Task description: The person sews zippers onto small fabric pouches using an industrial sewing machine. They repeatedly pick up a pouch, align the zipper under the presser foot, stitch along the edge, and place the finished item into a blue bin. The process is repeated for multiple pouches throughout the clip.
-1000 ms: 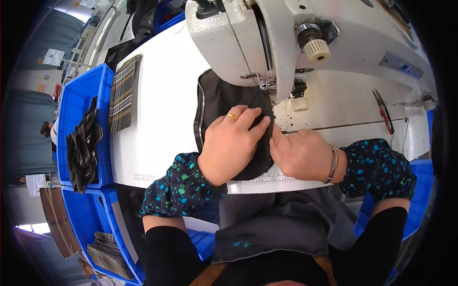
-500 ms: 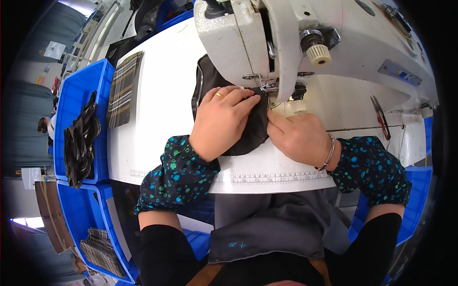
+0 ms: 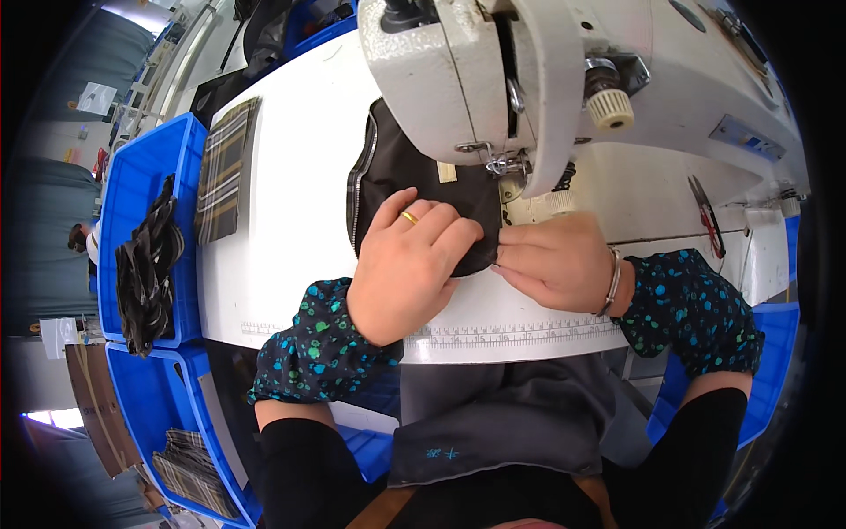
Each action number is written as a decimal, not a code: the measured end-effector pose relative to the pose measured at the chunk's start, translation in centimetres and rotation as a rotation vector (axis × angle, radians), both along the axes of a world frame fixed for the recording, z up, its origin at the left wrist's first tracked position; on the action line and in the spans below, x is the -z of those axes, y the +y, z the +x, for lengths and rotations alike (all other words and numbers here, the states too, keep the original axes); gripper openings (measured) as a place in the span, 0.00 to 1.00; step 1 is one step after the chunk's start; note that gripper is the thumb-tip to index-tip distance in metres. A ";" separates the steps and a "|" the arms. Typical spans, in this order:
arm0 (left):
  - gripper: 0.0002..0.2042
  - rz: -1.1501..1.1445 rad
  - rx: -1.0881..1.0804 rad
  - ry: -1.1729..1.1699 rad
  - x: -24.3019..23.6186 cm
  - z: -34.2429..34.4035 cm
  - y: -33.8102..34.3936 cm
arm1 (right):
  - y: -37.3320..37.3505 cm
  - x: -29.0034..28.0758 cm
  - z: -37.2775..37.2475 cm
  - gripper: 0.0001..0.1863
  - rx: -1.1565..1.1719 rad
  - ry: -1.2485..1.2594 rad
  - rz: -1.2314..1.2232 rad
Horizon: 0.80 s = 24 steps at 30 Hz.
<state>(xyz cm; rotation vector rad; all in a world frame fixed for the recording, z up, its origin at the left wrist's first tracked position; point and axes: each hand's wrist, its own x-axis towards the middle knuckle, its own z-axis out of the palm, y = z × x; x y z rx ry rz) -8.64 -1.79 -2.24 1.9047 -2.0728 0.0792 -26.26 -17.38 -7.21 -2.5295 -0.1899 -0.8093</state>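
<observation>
A dark brown fabric piece (image 3: 423,159) with a zipper (image 3: 359,181) along its left edge lies on the white sewing table, its far right part beside the presser foot (image 3: 507,165). A small pale tag (image 3: 448,172) shows on top of it. My left hand (image 3: 407,256), with a ring on one finger, rests on the near part, fingers bent and closed on the fabric; its thumb is partly hidden at the near edge. With fingertips together, my right hand (image 3: 560,260) pinches the piece's near right edge. Its fingertips lie close to my left hand's.
The white sewing machine (image 3: 564,88) overhangs the far right. Thread snips (image 3: 707,216) lie on the right of the table. Plaid fabric (image 3: 226,172) lies at the left, beside blue bins (image 3: 189,150) holding dark strips (image 3: 150,273) and plaid pieces (image 3: 189,467). A printed ruler (image 3: 511,335) runs along the near edge.
My left hand has slid toward me, away from the presser foot, and its fingers bend more. The pale tag is uncovered. My right hand has shifted slightly nearer, at the fabric's edge.
</observation>
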 end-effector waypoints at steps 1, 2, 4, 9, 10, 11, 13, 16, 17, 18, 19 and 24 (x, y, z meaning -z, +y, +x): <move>0.13 -0.022 -0.002 -0.031 0.3 -0.3 0.1 | 0.0 -0.2 -0.1 0.13 0.024 -0.030 -0.024; 0.12 -0.044 -0.004 -0.062 0.6 -0.5 0.1 | 0.1 -0.4 -0.2 0.14 0.049 -0.060 -0.049; 0.09 -0.072 -0.015 -0.090 0.8 -0.9 0.1 | 0.3 -0.6 0.0 0.15 0.091 -0.120 -0.067; 0.09 -0.110 -0.024 -0.073 1.0 -1.5 0.3 | 1.1 -0.6 0.3 0.14 0.083 -0.144 -0.106; 0.12 -0.107 -0.021 -0.062 1.2 -1.6 0.3 | 1.2 -0.2 0.2 0.12 0.081 -0.149 -0.130; 0.14 -0.104 -0.018 -0.050 1.4 -1.6 0.3 | 1.2 0.2 0.0 0.11 0.080 -0.154 -0.154; 0.16 -0.081 -0.027 -0.024 1.3 -1.9 0.4 | 1.4 0.5 -0.2 0.08 0.071 -0.150 -0.204; 0.14 -0.072 -0.024 -0.058 0.9 -2.0 0.6 | 1.5 0.4 -0.3 0.06 0.031 -0.128 -0.288; 0.14 -0.082 0.001 -0.040 1.0 -1.9 0.6 | 1.5 0.3 -0.3 0.05 0.007 -0.127 -0.320; 0.13 -0.091 0.025 -0.023 1.1 -1.8 0.6 | 1.6 0.1 -0.3 0.05 -0.016 -0.125 -0.352; 0.13 -0.101 0.053 -0.004 1.2 -1.8 0.6 | 1.6 0.3 -0.4 0.05 -0.031 -0.110 -0.365; 0.13 -0.027 0.019 0.024 1.2 -2.3 0.7 | 1.9 0.6 -0.8 0.06 -0.066 -0.039 -0.404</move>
